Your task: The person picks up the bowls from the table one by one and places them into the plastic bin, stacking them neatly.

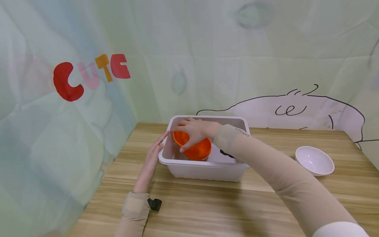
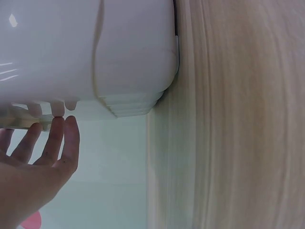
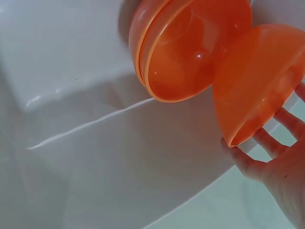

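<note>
A white plastic bin stands on the wooden table. Inside it, toward the left, sit stacked orange bowls, their mouths tilted sideways in the right wrist view. My right hand reaches into the bin and grips one orange bowl by its rim, with fingertips at the mouth. This bowl is tipped and overlaps the stack in the right wrist view. My left hand rests at the bin's left rim, its fingers extended against the outer wall.
A white bowl stands upright on the table at the right, beyond my right forearm. Printed cloth hangs behind the table and along its left side. A small black camera is strapped to my left wrist.
</note>
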Tool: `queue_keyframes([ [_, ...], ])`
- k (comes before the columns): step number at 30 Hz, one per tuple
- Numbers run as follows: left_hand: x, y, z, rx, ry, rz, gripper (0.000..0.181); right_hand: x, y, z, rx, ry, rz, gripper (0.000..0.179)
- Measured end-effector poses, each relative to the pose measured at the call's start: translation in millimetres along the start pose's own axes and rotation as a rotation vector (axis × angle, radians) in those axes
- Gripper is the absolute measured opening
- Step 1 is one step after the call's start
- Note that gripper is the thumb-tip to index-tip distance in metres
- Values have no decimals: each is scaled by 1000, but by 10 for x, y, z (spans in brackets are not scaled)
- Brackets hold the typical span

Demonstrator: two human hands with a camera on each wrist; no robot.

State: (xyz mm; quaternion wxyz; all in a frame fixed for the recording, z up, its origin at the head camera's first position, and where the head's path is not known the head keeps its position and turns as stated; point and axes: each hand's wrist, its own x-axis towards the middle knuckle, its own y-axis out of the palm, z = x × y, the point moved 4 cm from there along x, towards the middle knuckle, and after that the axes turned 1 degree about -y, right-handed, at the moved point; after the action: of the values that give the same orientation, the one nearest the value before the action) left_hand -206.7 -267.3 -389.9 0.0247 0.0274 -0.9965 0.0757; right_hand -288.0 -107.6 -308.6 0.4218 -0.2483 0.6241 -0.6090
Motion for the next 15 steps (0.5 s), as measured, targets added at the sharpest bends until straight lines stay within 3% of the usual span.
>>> queue_keyframes([
  [15,3,-2,-3,8,-8,-13,48,36,102,-27,49,4,10,84],
])
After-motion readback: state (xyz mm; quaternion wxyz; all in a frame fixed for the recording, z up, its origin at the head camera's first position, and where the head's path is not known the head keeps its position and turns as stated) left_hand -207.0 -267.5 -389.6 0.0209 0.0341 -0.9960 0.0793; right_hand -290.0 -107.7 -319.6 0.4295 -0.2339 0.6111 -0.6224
